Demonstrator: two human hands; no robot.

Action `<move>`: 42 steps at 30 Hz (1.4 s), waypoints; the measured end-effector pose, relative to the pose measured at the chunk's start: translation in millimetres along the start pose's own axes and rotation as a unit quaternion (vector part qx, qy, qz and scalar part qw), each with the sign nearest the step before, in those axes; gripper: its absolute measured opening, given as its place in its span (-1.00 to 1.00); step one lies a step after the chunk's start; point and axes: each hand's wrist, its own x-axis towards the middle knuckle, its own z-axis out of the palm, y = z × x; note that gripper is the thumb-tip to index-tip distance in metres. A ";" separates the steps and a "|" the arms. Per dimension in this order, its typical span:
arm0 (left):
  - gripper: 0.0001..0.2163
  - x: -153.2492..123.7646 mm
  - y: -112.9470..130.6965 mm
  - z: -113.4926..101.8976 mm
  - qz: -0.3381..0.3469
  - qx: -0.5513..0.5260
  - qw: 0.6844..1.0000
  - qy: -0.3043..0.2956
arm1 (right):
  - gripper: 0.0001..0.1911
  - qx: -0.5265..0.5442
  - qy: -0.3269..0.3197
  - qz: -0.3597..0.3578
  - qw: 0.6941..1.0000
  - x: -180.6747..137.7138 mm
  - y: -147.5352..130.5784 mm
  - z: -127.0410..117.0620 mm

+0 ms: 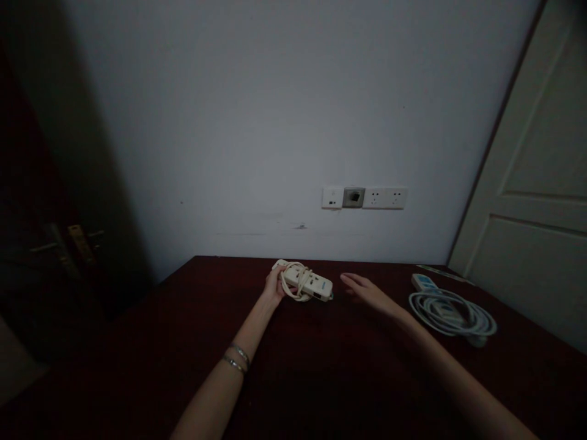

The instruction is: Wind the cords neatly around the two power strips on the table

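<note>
White power strip (pixel 317 285), wrapped in its cord (pixel 303 280), is pinched by the left fingers (pixel 280 269). Right fingers (pixel 356 280), slightly spread, hover just beside its end.

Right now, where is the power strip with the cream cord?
In the head view, the power strip is just below the middle, held in the left hand, with the right hand apart, to its right.

1 camera is sitting on the person's head, facing forward and down over the dark red table (pixel 321 373) toward the pale wall (pixel 257 134). The view is running wide; the left hand (pixel 274 284) and right hand (pixel 370 296) are showing below its centre, 2 forearms (pixel 255 324) entering from the bottom edge.
</note>
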 end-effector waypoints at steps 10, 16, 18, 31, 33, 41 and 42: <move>-0.69 -12.1 11.4 4.9 -0.019 0.100 0.991 -0.086 | -0.46 0.268 -0.079 0.105 0.954 -3.3 -15.7 68.9; -0.69 -16.0 18.7 3.7 -0.022 0.105 0.983 -0.152 | -0.67 0.317 -0.042 0.108 0.941 -6.1 -20.1 70.4; -0.68 -17.0 23.2 -0.3 -0.008 0.118 0.979 -0.165 | -0.64 0.308 -0.003 0.085 0.948 -7.0 -25.2 70.8; -0.52 -43.5 40.4 7.1 0.092 0.349 0.916 -0.173 | -0.74 0.504 -0.056 0.168 0.845 -10.3 -42.8 45.5; -0.56 -43.1 38.9 12.9 0.122 0.390 0.901 -0.144 | -0.73 0.505 -0.054 0.165 0.846 -11.0 -44.0 41.3; -0.63 -52.5 32.0 33.6 0.219 0.506 0.822 -0.143 | -0.62 0.458 -0.033 0.153 0.875 -13.5 -50.6 41.1; -0.63 -54.8 30.3 35.7 0.229 0.519 0.811 -0.144 | -0.62 0.445 -0.029 0.148 0.882 -13.5 -50.6 41.9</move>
